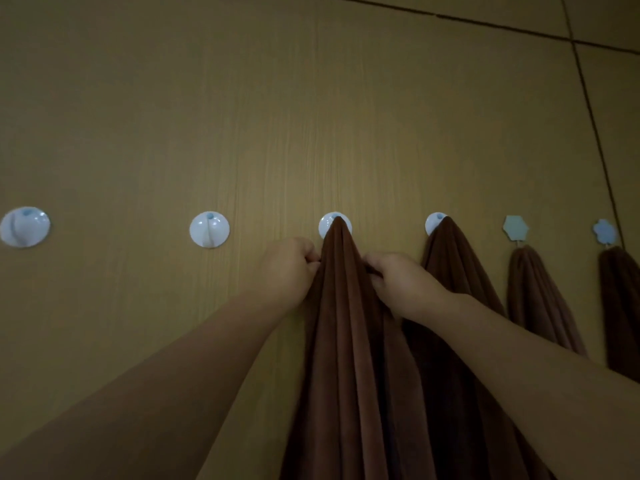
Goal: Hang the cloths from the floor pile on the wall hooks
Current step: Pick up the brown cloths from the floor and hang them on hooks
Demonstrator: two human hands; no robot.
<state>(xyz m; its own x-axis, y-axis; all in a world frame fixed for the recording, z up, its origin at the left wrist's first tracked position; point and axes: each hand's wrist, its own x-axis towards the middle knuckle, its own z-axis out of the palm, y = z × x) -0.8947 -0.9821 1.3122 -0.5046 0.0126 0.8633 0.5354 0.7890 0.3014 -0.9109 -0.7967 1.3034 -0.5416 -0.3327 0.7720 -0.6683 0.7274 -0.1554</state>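
Both hands are up at the wall (311,98), working the brown cloth (349,341) that drapes from the middle round hook (327,226). The left hand (289,268) has its fingers (311,261) curled onto the cloth's left edge, and the right hand (398,282) pinches the opposite edge, so the cloth runs down between them with its peak caught on the hook just above the fingers. It looks hung already, and the hands seem to be straightening the folds.

Beyond the right hand, three more brown cloths are up: one on the next round hook (434,223), touching the cloth in hand lower down, then one under a small hexagon hook (515,227) and one under a flower hook (604,231) at the far edge. Out past the left hand, two round hooks (209,230) (25,226) are bare.

So four of the six hooks are filled and two are left, as I judge it. The floor pile is out of sight.
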